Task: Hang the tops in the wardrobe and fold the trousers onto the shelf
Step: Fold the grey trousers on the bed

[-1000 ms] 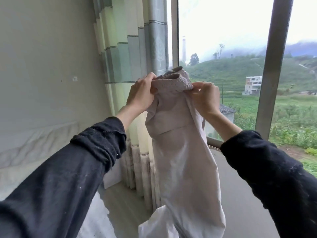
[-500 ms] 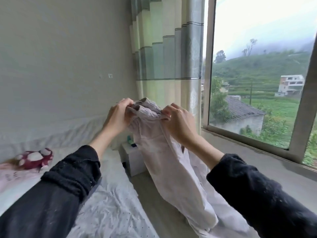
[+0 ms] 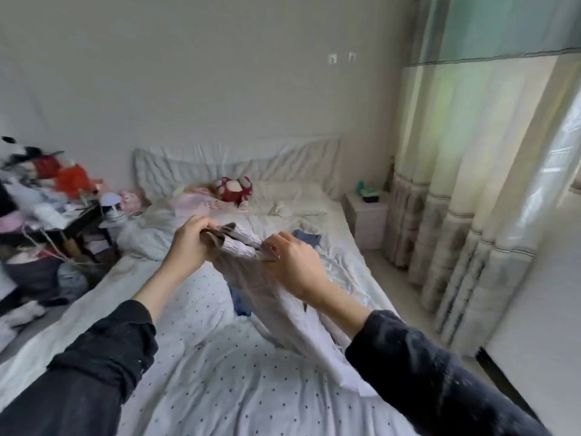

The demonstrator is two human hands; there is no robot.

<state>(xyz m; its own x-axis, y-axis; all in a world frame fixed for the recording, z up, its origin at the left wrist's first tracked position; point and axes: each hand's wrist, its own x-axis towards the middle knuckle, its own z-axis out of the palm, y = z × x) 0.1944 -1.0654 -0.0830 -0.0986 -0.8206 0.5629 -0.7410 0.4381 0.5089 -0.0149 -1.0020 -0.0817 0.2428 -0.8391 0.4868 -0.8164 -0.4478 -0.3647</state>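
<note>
I hold a pair of pale lilac trousers (image 3: 292,313) by the gathered waistband above the bed (image 3: 226,382). My left hand (image 3: 191,247) grips the waistband's left end. My right hand (image 3: 295,269) grips its right end. The legs hang down and trail onto the dotted bedsheet toward the lower right. A blue garment (image 3: 306,239) lies on the bed beyond my right hand, and more blue cloth (image 3: 240,302) shows under the trousers. No wardrobe or shelf is in view.
A red mushroom plush (image 3: 234,188) and a pink garment (image 3: 196,202) lie near the pillows. A cluttered dark table (image 3: 63,221) stands left of the bed. A white nightstand (image 3: 366,220) and long curtains (image 3: 465,184) are at the right.
I have turned from the window toward the bed. Both hands, still gripping the waistband, have come down, and the trouser legs now rest on the bedsheet.
</note>
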